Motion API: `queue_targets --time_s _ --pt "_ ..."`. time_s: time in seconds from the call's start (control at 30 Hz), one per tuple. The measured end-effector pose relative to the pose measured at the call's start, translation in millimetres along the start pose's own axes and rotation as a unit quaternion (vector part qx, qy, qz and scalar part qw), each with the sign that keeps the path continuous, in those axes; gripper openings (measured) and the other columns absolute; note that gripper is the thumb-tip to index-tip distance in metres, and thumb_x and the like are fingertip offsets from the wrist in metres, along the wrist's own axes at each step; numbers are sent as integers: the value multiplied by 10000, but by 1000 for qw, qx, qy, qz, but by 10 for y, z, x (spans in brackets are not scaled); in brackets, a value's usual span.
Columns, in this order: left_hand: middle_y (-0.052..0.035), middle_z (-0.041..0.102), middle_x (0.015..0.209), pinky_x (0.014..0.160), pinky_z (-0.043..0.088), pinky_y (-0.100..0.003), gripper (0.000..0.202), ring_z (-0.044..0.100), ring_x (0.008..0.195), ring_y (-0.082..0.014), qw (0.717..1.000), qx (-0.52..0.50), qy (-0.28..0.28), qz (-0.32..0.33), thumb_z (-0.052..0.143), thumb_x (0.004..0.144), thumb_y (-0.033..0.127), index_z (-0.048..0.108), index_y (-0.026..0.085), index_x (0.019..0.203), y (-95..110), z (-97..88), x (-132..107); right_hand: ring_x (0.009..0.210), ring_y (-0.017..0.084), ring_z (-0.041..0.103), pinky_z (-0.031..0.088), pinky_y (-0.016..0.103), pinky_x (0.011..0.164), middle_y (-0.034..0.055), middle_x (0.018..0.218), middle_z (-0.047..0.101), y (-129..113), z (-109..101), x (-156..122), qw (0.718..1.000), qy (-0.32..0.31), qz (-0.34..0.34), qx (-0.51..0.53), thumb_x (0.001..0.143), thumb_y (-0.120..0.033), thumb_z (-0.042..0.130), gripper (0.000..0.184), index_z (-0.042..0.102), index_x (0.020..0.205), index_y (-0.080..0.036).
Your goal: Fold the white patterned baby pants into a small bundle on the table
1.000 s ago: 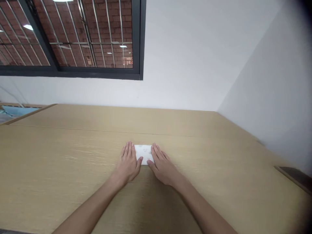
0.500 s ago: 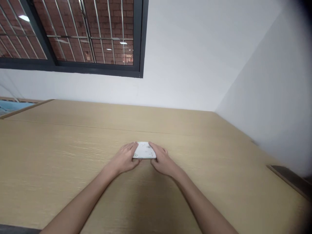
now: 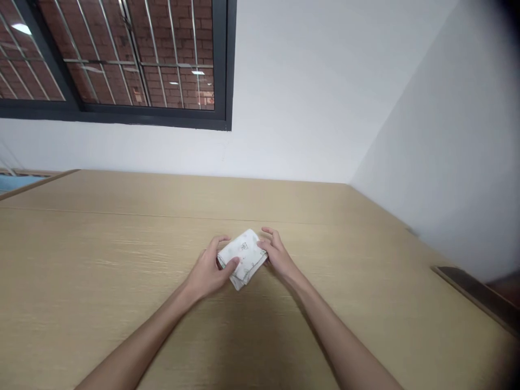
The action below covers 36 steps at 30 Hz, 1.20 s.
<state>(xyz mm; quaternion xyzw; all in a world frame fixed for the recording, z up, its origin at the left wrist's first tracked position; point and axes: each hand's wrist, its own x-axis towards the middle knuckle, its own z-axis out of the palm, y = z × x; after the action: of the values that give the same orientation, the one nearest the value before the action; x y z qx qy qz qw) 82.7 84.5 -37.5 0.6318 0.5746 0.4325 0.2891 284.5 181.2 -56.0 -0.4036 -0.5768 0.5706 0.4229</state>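
A folded white cloth (image 3: 248, 250) with small printed figures is between the two hands, over the middle part of the wooden table (image 3: 365, 276). It is turned askew, one corner pointing toward the person, and at the lower edge its layers are a little apart. Whether this corner touches the table, I cannot tell. The left hand (image 3: 209, 273) holds the cloth at its left side, with the thumb lying on the upper face. The right hand (image 3: 281, 259) grips the right edge, while one of its fingers is stretched away from the fabric. A thin seam runs across the table beyond the hands. Behind the table there is a white wall (image 3: 304, 97), and at upper left a dark-framed window (image 3: 223, 65) with metal bars (image 3: 174, 49) and brickwork (image 3: 160, 32) behind them.
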Motion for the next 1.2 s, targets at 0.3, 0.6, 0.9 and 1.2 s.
queue_targets --time_s 0.3,0.6,0.9,1.2 --pt "-25 687 923 660 436 -298 484 593 722 -187 972 116 -202 -15 552 889 451 532 261 1334 121 -62 -138 639 144 629 495 272 497 145 1194 639 66 -44 -11 984 56 7 -168 811 -447 701 593 478 1299 -194" --pt "-7 676 687 606 349 -291 375 572 615 -167 949 259 -175 39 431 979 485 722 250 957 205 -110 -131 1079 224 667 561 400 914 154 1336 582 74 -32 31 973 89 -105 -184 850 -256 611 404 539 1243 -197" --pt "-41 638 1340 1039 453 -386 334 589 1224 -239 932 163 -232 223 561 935 307 637 290 1260 249 73 -259 1403 251 432 309 502 1183 63 1492 513 -221 131 -337 920 -134 -256 -265 1023 -356 414 437 525 1431 -244" --pt "-46 745 1004 864 512 -413 238 673 978 -279 926 202 -258 190 625 875 348 709 276 1086 141 173 -265 1411 271 431 286 530 1190 -19 1425 579 -137 208 -365 864 -284 -241 -340 1034 -295 435 350 644 1308 -358"
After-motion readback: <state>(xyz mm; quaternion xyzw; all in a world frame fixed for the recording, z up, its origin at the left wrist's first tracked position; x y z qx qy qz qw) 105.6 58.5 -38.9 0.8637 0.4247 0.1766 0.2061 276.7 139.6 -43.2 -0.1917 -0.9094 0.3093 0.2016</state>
